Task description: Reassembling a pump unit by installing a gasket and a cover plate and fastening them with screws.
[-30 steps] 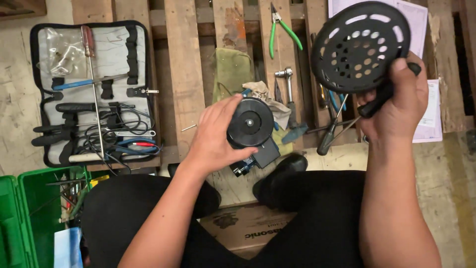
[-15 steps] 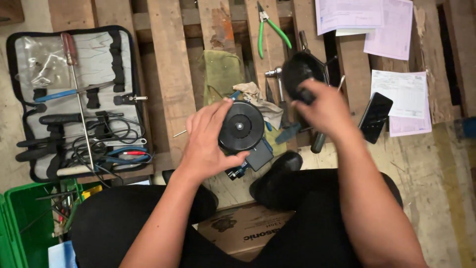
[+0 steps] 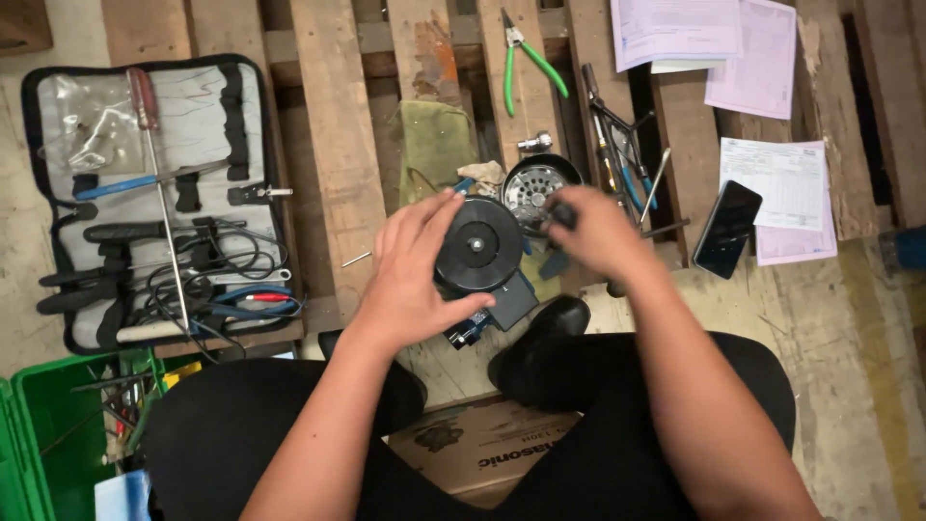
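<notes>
Black motor (image 3: 479, 245) sits gripped from the left by the left hand (image 3: 415, 270), fingers spread around it; right hand (image 3: 593, 232), curled, pinches a dark part (image 3: 562, 215) just right, near the grille (image 3: 538, 185).

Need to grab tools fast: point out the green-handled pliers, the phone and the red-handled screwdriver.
green-handled pliers (image 3: 526, 60): head view, on one green handle.
phone (image 3: 727, 229): head view, middle of its dark screen.
red-handled screwdriver (image 3: 143, 97): head view, on the red handle.
</notes>
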